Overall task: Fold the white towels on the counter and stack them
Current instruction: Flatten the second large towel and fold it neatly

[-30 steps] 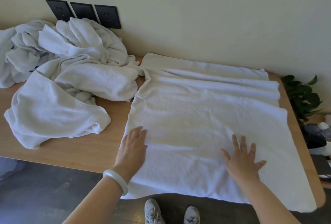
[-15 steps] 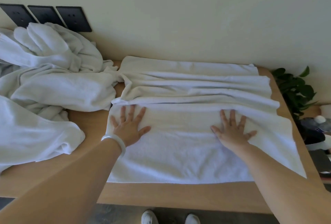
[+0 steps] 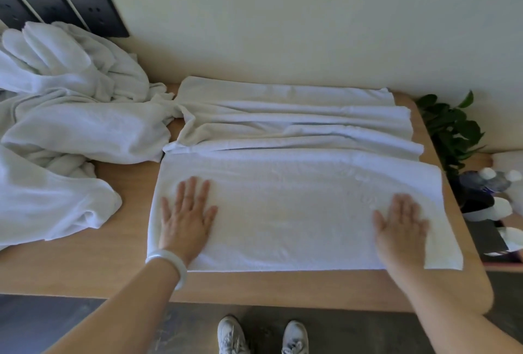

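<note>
At 6 o'clock, below the tabletop (image 3: 119,274) edge, a pair of pale shoes (image 3: 232,335) stands on the dark floor. Above them the left grip (image 3: 186,219), a bare hand with a white bangle (image 3: 169,261) at the wrist, lies palm down on the towel (image 3: 283,212) near its 9 o'clock end. The right grip (image 3: 402,224) lies the same way near the 3 o'clock end. Both have their fingers straight and a little spread, pressing the cloth and clamping nothing.

The towel sits directly under both palms, its long axis running 9 to 3 o'clock across the person. Its near panel is smooth, with the near edge parallel to the tabletop edge. Toward 12 o'clock the rest is gathered in long pleats (image 3: 297,124) that run the same way, up to the wall.

The next fold, I judge, turns on that axis. Each grip is at its own end and equally near, so either end could be carried toward the other, or the pleated part smoothed first.

At 10 o'clock a heap (image 3: 70,132) of unfolded towels touches the left corner of the pleats. No folded stack shows, nor any basket or bin. At 2 o'clock, off the tabletop's end, is a leafy plant (image 3: 452,130), with small dark and white things beside it that are too blurred to name. At 11 o'clock are black wall outlets (image 3: 93,13).
</note>
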Demonstrator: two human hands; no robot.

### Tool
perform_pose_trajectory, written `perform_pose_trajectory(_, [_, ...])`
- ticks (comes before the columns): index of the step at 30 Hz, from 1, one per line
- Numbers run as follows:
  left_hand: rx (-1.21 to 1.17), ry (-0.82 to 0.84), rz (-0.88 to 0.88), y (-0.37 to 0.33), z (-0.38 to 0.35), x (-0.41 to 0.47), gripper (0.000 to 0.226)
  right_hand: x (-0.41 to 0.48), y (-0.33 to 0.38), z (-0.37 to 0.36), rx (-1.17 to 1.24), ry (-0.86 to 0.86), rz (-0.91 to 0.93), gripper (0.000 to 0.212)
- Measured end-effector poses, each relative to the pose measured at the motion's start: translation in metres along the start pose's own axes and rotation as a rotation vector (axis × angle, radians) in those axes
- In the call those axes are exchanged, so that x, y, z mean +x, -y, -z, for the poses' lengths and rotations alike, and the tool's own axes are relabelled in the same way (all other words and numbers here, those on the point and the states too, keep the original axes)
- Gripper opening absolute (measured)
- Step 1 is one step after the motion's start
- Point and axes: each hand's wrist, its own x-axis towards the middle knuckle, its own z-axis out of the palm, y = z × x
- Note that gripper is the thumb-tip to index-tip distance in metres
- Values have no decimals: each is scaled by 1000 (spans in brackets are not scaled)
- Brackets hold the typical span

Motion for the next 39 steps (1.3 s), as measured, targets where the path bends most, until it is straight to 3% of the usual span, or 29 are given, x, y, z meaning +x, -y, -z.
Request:
perform_pose_trajectory(2, [-17,-17,61,-18,5,-6,63,-5,4,11,4,23,-68,74])
perform_pose_trajectory(3, [-8,-72,-4,-37,6,-13,61,-12,18,11,-3,-5,-4,70])
perform_pose_trajectory(5, [40,-68,-245,-83,-6,-31,59,-32,58,3,28,-69,308,62])
perform_pose_trajectory(7, [99,-7,-413,-112,-24,-48,60,-53,86,-12,2,2,679,60])
perform_pose_trajectory(8, [108,11,-430,-114,-29,-51,60,-56,85,-17,-34,59,754,61])
perform_pose_trajectory(10, [124,-7,-395,-101,-33,-48,61,-37,47,-16,-45,40,652,61])
perform_pose_trajectory(13, [111,-16,-332,-79,-29,-41,63,-10,-34,1,-29,15,301,66])
perform_pose_trajectory(18, [67,65,-265,-88,-20,-42,70,-1,-109,26,1,49,39,71])
perform_pose_trajectory(20, [49,46,-250,-104,-18,-46,71,-9,-98,32,-8,13,91,69])
perform_pose_trajectory(24, [79,59,-407,-142,-31,-56,65,-40,-38,10,-18,68,500,62])
perform_pose_trajectory(25, [84,59,-423,-143,-34,-56,63,-44,-35,1,-53,76,493,63])
perform_pose_trajectory(27, [77,46,-380,-129,-32,-57,61,-42,-49,-6,-80,80,308,64])
perform_pose_trajectory(29, [47,34,-237,-95,-28,-62,61,-40,-69,-2,-59,88,152,65])
perform_pose_trajectory(34, [-43,26,144,-14,-13,-97,60,-46,-65,13,-16,210,40,72])
perform_pose_trajectory(37, [-51,70,150,2,-6,-105,61,-57,-34,23,-53,236,-44,72])
perform_pose_trajectory(39, [-82,50,132,-5,-2,-107,68,-70,-9,27,-89,168,49,70])
